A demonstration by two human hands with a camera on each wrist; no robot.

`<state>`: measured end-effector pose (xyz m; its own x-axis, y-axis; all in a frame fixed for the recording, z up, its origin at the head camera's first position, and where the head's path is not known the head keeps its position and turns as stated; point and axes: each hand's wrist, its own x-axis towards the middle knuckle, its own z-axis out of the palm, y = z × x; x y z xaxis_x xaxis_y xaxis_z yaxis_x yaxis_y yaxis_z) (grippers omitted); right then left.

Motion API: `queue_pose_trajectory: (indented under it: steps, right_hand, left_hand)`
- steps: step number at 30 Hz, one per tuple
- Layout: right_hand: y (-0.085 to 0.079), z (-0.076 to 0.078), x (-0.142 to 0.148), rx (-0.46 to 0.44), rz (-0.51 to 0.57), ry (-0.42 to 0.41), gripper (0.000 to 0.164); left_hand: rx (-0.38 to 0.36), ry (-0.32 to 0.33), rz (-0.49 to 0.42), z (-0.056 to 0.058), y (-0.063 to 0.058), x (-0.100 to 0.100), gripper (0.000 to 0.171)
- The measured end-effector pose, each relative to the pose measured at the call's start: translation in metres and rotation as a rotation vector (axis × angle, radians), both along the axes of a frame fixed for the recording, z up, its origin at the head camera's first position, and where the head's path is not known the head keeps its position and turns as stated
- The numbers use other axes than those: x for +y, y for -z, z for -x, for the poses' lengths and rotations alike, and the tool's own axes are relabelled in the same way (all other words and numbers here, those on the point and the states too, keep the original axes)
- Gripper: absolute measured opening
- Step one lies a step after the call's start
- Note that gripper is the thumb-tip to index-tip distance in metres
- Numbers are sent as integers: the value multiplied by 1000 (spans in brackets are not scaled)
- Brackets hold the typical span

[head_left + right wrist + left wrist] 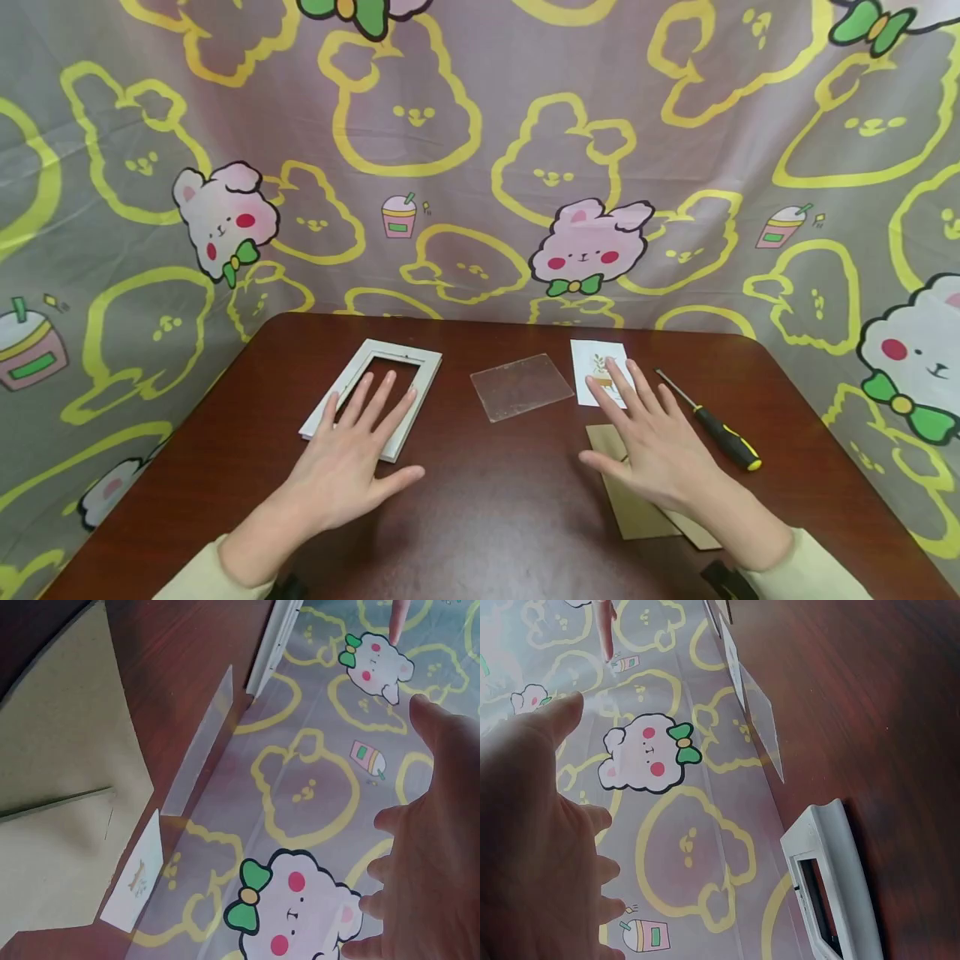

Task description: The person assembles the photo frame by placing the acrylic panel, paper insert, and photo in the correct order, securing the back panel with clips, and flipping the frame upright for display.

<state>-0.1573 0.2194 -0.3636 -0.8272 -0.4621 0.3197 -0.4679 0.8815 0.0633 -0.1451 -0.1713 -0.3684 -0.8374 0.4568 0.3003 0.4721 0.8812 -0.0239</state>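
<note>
My left hand is held over the table with its fingers spread, overlapping the near part of a white rectangular picture frame in the head view. It holds nothing. My right hand, also spread and holding nothing, overlaps a white card with a plant drawing and a brown backing board. Between the hands, farther back, lies a clear sheet. To the right hand's right is a screwdriver with a black and yellow handle. A thin strip crosses the board in the right wrist view.
The dark reddish-brown table has a rounded far edge. A patterned curtain with rabbit drawings hangs behind it and along both sides. Dark straps show at both wrists, beside light sleeves.
</note>
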Motion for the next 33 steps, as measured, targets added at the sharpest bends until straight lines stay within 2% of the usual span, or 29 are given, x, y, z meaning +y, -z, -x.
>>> queue_pose_trajectory:
  steps: [12,17,26,33]
  right_hand:
    - [-3,15,-11,0,-36,-43,87]
    - [-5,21,-19,-19,-69,-60,88]
    - [2,34,-30,-35,-62,-88,86]
    - [5,50,-47,-56,-55,-100,87]
  left_hand:
    - [-79,-49,-4,7,0,-6,89]
    - [-87,-63,-8,13,5,-11,90]
    - [-114,-101,-35,25,16,-26,88]
    - [-166,-148,-48,37,22,-40,89]
